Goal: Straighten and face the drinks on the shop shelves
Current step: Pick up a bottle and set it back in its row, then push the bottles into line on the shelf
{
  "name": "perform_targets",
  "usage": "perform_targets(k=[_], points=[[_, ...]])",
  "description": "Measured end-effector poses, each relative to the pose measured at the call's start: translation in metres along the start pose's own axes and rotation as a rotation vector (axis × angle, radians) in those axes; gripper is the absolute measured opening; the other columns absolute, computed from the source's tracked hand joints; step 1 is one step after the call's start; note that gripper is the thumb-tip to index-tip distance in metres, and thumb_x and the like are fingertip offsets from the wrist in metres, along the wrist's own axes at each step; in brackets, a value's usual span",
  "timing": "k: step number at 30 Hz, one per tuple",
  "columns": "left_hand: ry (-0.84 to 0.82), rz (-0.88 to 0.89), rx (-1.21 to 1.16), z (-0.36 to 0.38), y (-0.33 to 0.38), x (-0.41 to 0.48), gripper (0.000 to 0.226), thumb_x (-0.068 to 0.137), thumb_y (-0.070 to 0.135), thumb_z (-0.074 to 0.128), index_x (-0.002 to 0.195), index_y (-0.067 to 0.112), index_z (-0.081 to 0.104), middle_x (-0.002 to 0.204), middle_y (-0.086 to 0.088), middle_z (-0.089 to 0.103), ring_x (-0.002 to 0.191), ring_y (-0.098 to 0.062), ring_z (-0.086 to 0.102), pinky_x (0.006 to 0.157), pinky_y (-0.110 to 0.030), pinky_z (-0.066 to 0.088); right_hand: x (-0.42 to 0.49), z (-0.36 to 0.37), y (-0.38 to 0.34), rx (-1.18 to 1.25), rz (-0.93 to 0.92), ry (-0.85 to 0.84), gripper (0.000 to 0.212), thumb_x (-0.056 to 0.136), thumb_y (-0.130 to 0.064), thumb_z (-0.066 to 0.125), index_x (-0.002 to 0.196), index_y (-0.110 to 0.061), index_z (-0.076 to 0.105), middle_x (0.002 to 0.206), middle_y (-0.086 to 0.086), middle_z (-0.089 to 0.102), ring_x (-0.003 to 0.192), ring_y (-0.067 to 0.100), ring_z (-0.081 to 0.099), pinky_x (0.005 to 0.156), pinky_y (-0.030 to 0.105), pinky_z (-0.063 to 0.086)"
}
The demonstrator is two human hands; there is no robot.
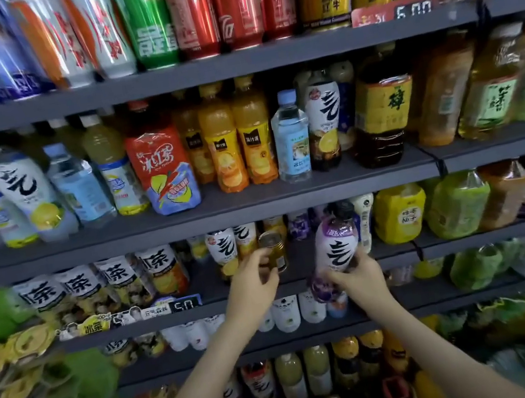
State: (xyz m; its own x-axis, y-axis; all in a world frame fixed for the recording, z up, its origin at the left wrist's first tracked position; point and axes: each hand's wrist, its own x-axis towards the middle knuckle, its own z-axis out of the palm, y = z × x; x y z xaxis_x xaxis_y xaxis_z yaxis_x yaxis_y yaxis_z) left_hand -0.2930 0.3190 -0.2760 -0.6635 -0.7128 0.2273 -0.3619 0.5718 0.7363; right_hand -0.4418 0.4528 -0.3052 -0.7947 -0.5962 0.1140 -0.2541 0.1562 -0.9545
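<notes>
A left hand (253, 282) grips a small gold can (274, 251) while the right hand (362, 277) holds a purple drink bottle (334, 249), seemingly facing its label outward on the shelf (206, 284).

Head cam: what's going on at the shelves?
A person is handling two drinks at the third dark grey shelf down. The left hand grips a small gold metal can, tilted with its top toward the camera. The right hand holds a purple-labelled plastic bottle with a black cap near its base, label facing out, leaning slightly.
</notes>
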Motion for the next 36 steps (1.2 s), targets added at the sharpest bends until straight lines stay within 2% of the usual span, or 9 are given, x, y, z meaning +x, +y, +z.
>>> perform_targets(k=[5,9,12,17,21,24,29,32,36], points=[[0.191,0.071,0.078,0.037,-0.043,0.005,0.036,0.093,0.018,0.055,0.128,0.019,0.050,0.124,0.000,0.046,0.107,-0.015,0.054,0.082,-0.022,0.042,0.036,0.020,0.048,-0.034,-0.067,0.065,0.048,0.071,-0.014,0.081,0.112,-0.008,0.058,0.098,0.000,0.066,0.089,0.013,0.062,0.065,0.011,0.043],[0.239,0.079,0.127,0.065,-0.067,0.018,0.042,0.093,0.021,0.053,0.135,0.019,0.044,0.135,-0.002,0.040,0.122,-0.019,0.044,0.093,-0.027,0.042,0.063,0.039,0.072,0.011,-0.125,0.061,0.051,0.072,-0.012,0.081,0.115,-0.009,0.055,0.097,-0.004,0.065,0.087,0.007,0.061,0.065,0.004,0.044],[0.260,0.128,0.137,0.079,-0.082,0.032,0.043,0.094,0.021,0.052,0.136,0.021,0.043,0.134,0.000,0.040,0.122,-0.017,0.043,0.092,-0.025,0.042,0.084,0.053,0.091,0.009,-0.146,0.049,0.051,0.073,-0.014,0.080,0.116,-0.013,0.054,0.097,-0.008,0.064,0.091,0.008,0.062,0.070,0.010,0.046],[0.264,0.133,0.114,0.093,-0.095,0.053,0.042,0.094,0.019,0.051,0.136,0.023,0.043,0.132,0.001,0.043,0.118,-0.017,0.047,0.088,-0.023,0.042,0.125,0.070,0.097,-0.066,-0.140,0.000,0.052,0.073,-0.021,0.079,0.118,-0.010,0.056,0.107,0.002,0.066,0.098,0.016,0.062,0.085,0.033,0.052],[0.233,0.120,0.113,0.092,-0.094,0.059,0.043,0.094,0.020,0.051,0.136,0.023,0.043,0.135,0.000,0.043,0.118,-0.019,0.048,0.089,-0.029,0.045,0.150,0.079,0.091,-0.092,-0.100,-0.066,0.052,0.075,-0.018,0.078,0.121,-0.009,0.054,0.113,0.004,0.066,0.103,0.018,0.061,0.083,0.027,0.047],[0.159,0.101,0.125,0.080,-0.089,0.058,0.043,0.094,0.020,0.052,0.136,0.022,0.042,0.135,0.000,0.044,0.117,-0.019,0.049,0.091,-0.035,0.047,0.154,0.078,0.082,-0.189,-0.055,-0.123,0.053,0.080,-0.017,0.073,0.127,-0.010,0.049,0.121,0.007,0.062,0.109,0.020,0.057,0.082,0.024,0.041],[-0.167,0.031,0.205,0.032,-0.073,0.051,0.039,0.093,0.027,0.054,0.130,0.027,0.044,0.132,0.003,0.048,0.111,-0.016,0.052,0.091,-0.039,0.048,0.104,0.063,0.050,-0.431,-0.055,-0.079,0.056,0.087,-0.012,0.062,0.137,-0.002,0.038,0.126,0.019,0.056,0.113,0.034,0.055,0.081,0.027,0.040],[-0.160,0.004,0.214,-0.007,-0.049,0.040,0.035,0.093,0.029,0.054,0.128,0.028,0.048,0.124,0.005,0.054,0.106,-0.013,0.055,0.089,-0.036,0.049,0.055,0.053,0.004,-0.472,-0.189,-0.222,0.043,0.086,-0.013,0.062,0.127,-0.008,0.051,0.120,0.009,0.059,0.107,0.024,0.057,0.083,0.024,0.043],[0.018,0.060,0.112,-0.069,-0.005,0.023,0.030,0.092,0.025,0.055,0.122,0.025,0.053,0.111,0.006,0.063,0.100,-0.008,0.060,0.087,-0.033,0.051,0.018,0.048,-0.097,-0.368,-0.470,-0.348,0.034,0.087,-0.016,0.063,0.121,-0.018,0.057,0.112,-0.007,0.057,0.104,0.007,0.056,0.085,0.017,0.044]])
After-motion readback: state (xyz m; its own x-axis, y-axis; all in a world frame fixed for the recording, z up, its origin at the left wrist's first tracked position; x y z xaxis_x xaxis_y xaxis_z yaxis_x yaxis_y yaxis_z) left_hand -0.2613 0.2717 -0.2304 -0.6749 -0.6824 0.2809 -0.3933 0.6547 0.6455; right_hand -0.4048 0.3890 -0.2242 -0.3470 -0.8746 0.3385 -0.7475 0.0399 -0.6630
